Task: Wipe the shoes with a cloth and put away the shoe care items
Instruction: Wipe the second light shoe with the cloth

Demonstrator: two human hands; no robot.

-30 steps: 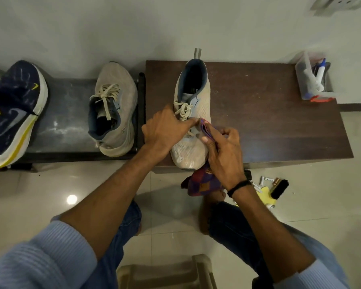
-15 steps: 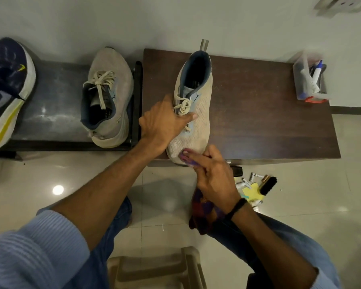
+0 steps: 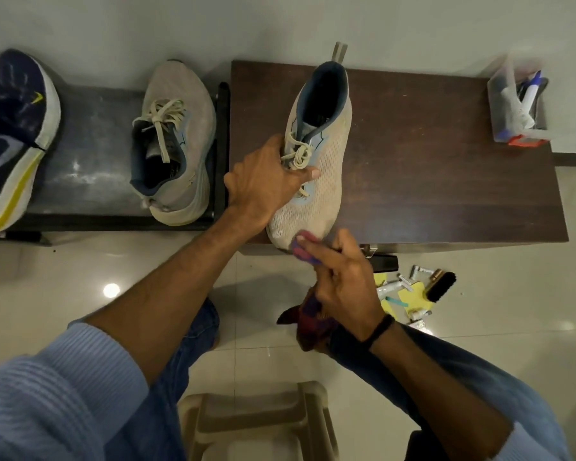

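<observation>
Wiping is shifted from midfoot to toe.
The beige mesh shoe (image 3: 320, 181) on the dark wooden surface (image 3: 429, 161) is clamped by the left grip (image 3: 263, 181); the purple-red checked cloth (image 3: 310, 317) is held in the right grip (image 3: 343, 287).

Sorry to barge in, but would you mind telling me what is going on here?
A person is wiping a beige shoe that stands on a dark wooden bench. The left hand grips the shoe at its laces, while the right hand presses a red and purple cloth against the toe. The matching shoe sits on the stand alongside, and a brush lies with tubes on the floor.
</observation>
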